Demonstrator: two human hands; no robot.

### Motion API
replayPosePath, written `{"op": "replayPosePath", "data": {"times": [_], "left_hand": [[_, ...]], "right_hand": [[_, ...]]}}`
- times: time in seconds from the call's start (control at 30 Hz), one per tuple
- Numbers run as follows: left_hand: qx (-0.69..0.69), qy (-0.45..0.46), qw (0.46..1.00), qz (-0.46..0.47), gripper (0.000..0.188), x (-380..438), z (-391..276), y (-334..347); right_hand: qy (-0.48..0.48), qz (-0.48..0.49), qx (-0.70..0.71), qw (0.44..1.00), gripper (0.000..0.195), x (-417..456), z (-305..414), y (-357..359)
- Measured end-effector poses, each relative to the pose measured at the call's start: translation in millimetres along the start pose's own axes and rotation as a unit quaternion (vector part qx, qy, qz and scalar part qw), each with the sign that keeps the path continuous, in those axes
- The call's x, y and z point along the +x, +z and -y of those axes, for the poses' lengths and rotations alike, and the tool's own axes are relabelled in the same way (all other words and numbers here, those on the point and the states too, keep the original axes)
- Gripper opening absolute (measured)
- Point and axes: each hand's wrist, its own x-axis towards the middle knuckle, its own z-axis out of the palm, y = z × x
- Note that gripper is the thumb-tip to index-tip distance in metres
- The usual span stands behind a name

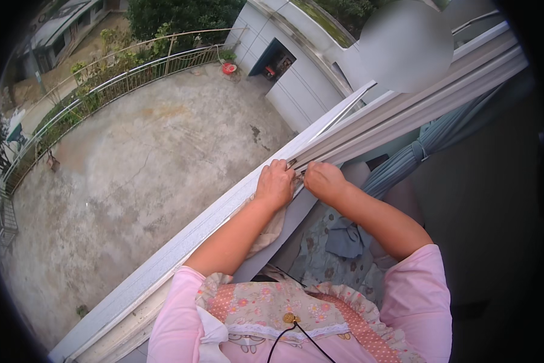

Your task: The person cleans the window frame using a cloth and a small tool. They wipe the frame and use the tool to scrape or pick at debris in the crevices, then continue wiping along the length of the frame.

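A pale window frame (362, 118) with long grooves crosses the view from lower left to upper right. My left hand (275, 182) lies at the frame's edge with curled fingers; what it may hold is hidden. Just to its right, my right hand (322, 180) is bent into a fist at the grooved rails, close to a small dark piece between the hands that is too small to name. Beneath my left forearm, a light cloth (269, 233) rests on the sill.
Outside and well below lies a concrete yard (154, 149) with a metal railing (86, 93). Inside, a tied blue-green curtain (401, 162) hangs right of my arms. A bluish cloth (344, 241) lies on flowered fabric (315, 247). The white outer ledge (181, 233) runs along my left.
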Motion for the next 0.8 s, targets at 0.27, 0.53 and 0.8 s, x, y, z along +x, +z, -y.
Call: {"op": "replayPosePath", "data": {"times": [0.27,0.53,0.8], "left_hand": [[0.107,0.007,0.994,0.032,0.014,-0.4,-0.9,15.0],[0.127,-0.007,0.991,0.050,0.013,-0.8,4.1,11.4],[0.118,0.000,0.992,0.041,0.013,-0.3,5.3,11.8]], "right_hand": [[0.010,0.055,-0.015,0.998,0.013,-0.3,12.9,4.7],[0.017,-0.012,0.018,1.000,0.016,-10.1,10.5,-11.4],[0.018,-0.065,0.012,0.998,0.009,-15.6,8.4,2.1]]}}
